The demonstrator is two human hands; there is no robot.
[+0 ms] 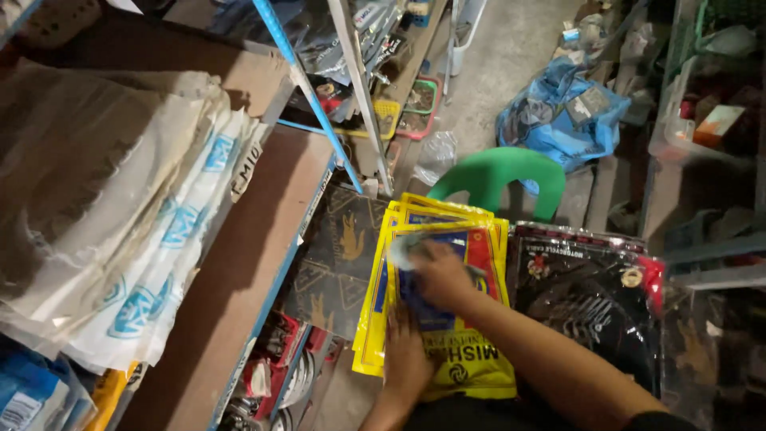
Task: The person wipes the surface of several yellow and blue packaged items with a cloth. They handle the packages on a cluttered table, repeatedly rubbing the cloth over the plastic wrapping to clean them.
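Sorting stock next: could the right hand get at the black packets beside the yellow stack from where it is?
Probably yes. The right hand rests on the yellow packets, and the black packets lie directly beside them, uncovered, with nothing between.

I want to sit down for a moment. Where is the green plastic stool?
In the head view, the green plastic stool stands on the floor at upper centre, just behind the yellow packets and below the blue plastic bag.

Brown shelf board — white plastic-wrapped bundles stacked on its left part
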